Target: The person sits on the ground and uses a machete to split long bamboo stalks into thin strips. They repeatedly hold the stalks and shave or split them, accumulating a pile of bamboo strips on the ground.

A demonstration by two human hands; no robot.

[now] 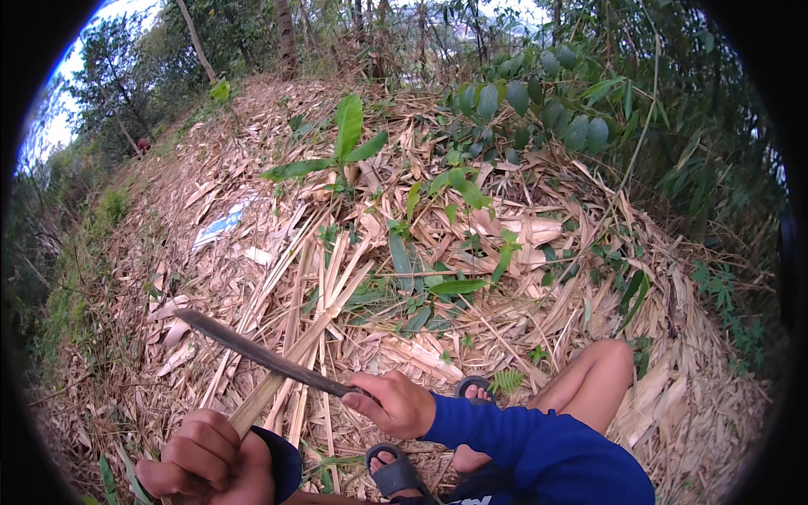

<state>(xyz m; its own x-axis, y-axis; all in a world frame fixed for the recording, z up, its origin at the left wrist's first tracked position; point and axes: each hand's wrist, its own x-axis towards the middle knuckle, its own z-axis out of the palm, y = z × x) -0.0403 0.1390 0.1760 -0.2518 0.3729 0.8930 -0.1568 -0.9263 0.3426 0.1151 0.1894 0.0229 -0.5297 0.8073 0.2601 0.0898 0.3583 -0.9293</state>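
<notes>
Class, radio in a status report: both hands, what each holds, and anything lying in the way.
Right hand shut on long dark blade. Left hand shut on pale bamboo strip. Blade lies across the strip. Split bamboo litter lies all around; sandalled foot just below.

One item fits: a flattened blue-and-white wrapper (220,225), likely a plastic package or torn sheet, lying among the dry bamboo husks (337,278) on the mound. It sits left of, and slightly below, the broad-leaved green seedling (347,139), well apart from it. Its shape is crumpled and irregular; any printing is too blurred to tell.
</notes>
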